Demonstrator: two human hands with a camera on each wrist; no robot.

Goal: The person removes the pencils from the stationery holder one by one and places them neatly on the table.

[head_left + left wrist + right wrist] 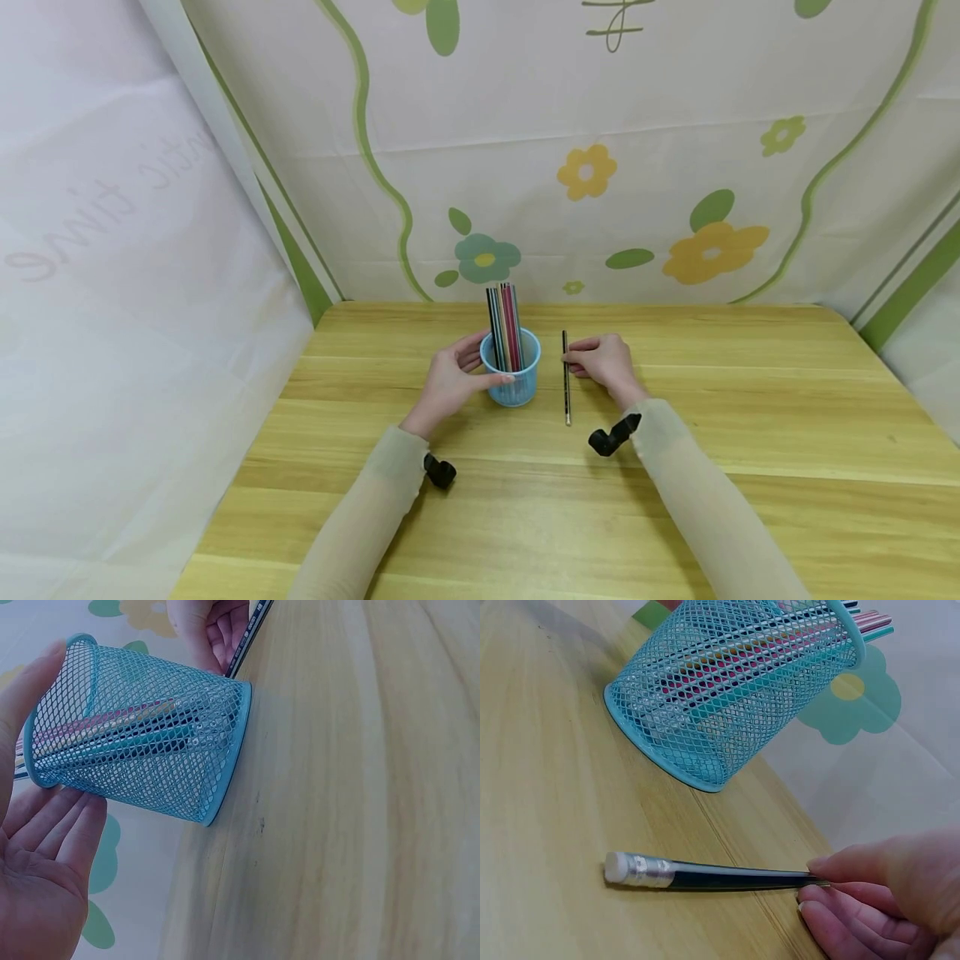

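A light blue mesh pencil cup (513, 388) stands upright on the table, holding a bundle of pencils (505, 327) that lean inside it. My left hand (453, 377) holds the cup near its rim, thumb across the front and fingers on the far side. Just right of the cup, my right hand (604, 363) pinches a dark pencil (566, 392) between thumb and fingers. In the right wrist view the pencil's white eraser (616, 867) and silver ferrule (649, 871) point away from the hand, low over the wood.
The wooden table (720, 467) extends to both sides and toward me. Behind it hangs a white cloth (660, 100) printed with flowers and leaves, and another white cloth panel (112, 333) rises at the left. Black wrist cameras (615, 435) sit on both sleeves.
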